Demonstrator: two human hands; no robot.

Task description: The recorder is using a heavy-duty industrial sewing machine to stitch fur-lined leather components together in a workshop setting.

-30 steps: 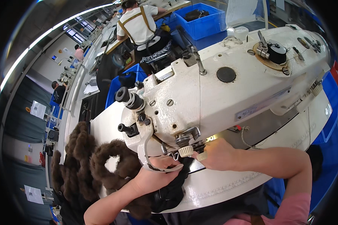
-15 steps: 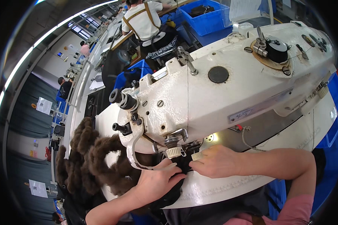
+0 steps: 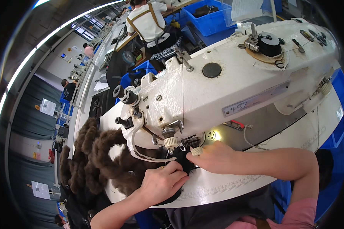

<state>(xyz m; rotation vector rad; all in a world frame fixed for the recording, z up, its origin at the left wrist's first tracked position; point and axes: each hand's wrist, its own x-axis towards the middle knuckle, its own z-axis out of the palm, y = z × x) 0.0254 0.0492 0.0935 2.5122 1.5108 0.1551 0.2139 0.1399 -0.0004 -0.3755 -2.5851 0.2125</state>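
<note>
A white sewing machine (image 3: 223,78) stands over a white table (image 3: 214,191), with black fabric (image 3: 185,158) under its presser foot (image 3: 187,142). My left hand (image 3: 162,181) is closed on the black fabric just below the needle area, thumb and fingers pinched. My right hand (image 3: 212,156) has curled fingers gripping the fabric's right side beside the foot; its fingertips are partly hidden. Dark brown fur trim (image 3: 91,152) is heaped left of the machine head. A lit lamp (image 3: 214,135) shines behind my right hand.
A co-worker (image 3: 149,26) sits with their back to me beyond the machine. Blue bins (image 3: 214,23) stand at the back and right. A red-handled tool (image 3: 237,124) and a cord (image 3: 252,141) lie under the machine arm. Other workstations (image 3: 80,72) line the left.
The view has shifted, so the machine sits higher and further left. Relative to the needle area, my left hand has drawn toward me and my right hand rightward, both still at the fabric.
</note>
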